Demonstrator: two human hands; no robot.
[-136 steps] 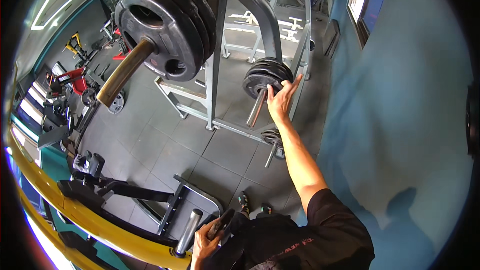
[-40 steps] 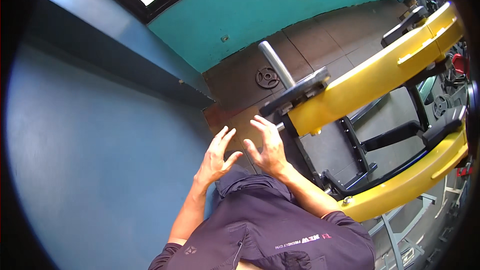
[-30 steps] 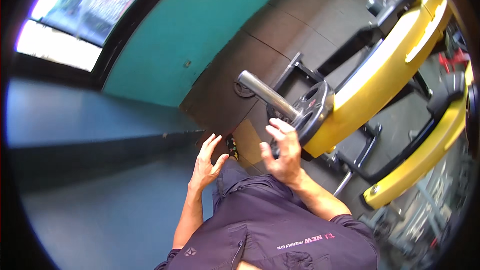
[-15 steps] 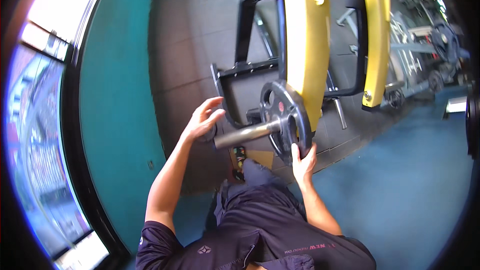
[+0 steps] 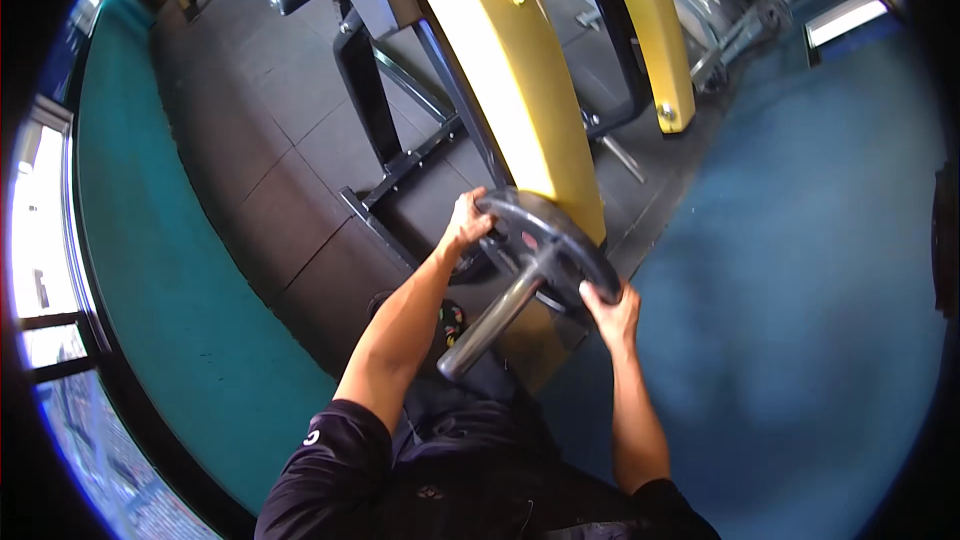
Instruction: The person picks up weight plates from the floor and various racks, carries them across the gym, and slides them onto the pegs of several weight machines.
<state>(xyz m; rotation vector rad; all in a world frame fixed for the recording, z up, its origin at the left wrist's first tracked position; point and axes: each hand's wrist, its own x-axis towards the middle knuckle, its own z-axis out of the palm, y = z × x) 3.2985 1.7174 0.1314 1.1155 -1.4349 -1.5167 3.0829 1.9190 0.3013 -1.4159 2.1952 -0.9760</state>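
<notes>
A black weight plate (image 5: 565, 240) with cut-out grip holes sits on the metal peg (image 5: 492, 327) of a yellow gym machine (image 5: 525, 90). The bare end of the peg sticks out toward me. My left hand (image 5: 468, 221) grips the plate's upper left rim, fingers over the edge. On the lower right rim, my right hand (image 5: 612, 312) is closed with the thumb on the near face and the fingers behind, mostly hidden. The plate lies against or close to the yellow arm; the exact gap cannot be seen.
Black frame legs (image 5: 395, 175) of the machine stand on dark floor tiles. A second yellow arm (image 5: 655, 50) rises to the right, with grey equipment (image 5: 715, 0) beyond. Blue flooring (image 5: 760, 270) spreads at right; a teal strip (image 5: 170, 240) runs along the windows at left.
My left hand has moved from open air onto the plate's rim and closed there. My right hand stays on the plate. The whole view has turned, shifting the machine leftward.
</notes>
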